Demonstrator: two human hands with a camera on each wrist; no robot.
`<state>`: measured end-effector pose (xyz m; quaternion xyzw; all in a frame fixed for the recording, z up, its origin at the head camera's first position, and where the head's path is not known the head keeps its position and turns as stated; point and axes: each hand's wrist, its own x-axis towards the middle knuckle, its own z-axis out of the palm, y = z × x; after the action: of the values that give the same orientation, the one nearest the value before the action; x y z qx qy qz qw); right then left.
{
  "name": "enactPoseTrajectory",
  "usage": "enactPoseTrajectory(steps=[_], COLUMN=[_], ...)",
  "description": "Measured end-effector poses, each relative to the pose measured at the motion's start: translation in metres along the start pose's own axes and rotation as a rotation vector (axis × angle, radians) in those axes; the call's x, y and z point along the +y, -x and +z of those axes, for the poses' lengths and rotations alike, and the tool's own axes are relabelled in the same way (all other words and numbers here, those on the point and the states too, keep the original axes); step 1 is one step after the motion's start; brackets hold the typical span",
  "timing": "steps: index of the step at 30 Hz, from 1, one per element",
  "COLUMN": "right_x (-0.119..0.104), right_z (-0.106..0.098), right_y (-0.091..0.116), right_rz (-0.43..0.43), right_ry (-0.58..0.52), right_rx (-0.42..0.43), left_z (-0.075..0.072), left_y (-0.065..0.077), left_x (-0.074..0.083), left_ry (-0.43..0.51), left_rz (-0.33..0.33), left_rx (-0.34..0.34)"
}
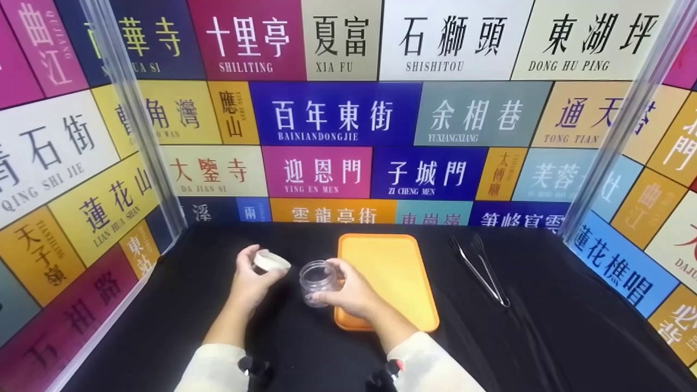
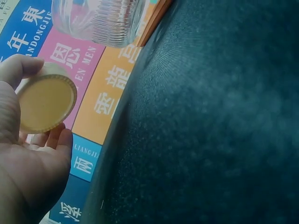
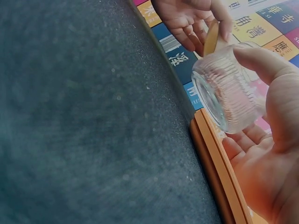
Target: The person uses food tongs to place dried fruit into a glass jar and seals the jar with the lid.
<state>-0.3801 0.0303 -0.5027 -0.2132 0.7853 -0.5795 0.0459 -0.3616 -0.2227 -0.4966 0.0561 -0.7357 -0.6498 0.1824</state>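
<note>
My left hand (image 1: 253,280) grips a pale round lid (image 1: 271,261) by its edge, thumb on one side and fingers on the other. In the left wrist view the lid's yellowish face (image 2: 48,103) with a ridged rim shows. A clear ribbed jar (image 1: 318,283) is in my right hand (image 1: 351,288), gripped around its side, its open mouth facing up. Seen from the right wrist, the jar (image 3: 228,88) looks see-through with nothing visible inside. Lid and jar are apart, with a small gap between them, over the black tablecloth.
An orange tray (image 1: 381,272) lies on the black cloth (image 1: 294,348), partly behind the right hand and forearm. Farther right rests a pair of metal tongs (image 1: 484,272) with dark tips, spread apart. Panels with printed signs (image 1: 337,114) stand around the table's back and sides.
</note>
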Motion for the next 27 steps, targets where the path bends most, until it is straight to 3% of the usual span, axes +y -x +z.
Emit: enactPoseTrajectory(steps=[20,27], right_x=[-0.002,-0.002], right_z=[-0.001,-0.002], right_y=[-0.003,-0.003], right_rz=[-0.039,-0.057], right_ry=[-0.047,-0.059], right_rx=[0.118,0.115], left_z=[0.015,0.019], left_y=[0.006,0.012], left_x=[0.017,0.021], left_ry=[0.263,0.255], left_rz=[-0.024,-0.003], left_rx=[-0.196,-0.295])
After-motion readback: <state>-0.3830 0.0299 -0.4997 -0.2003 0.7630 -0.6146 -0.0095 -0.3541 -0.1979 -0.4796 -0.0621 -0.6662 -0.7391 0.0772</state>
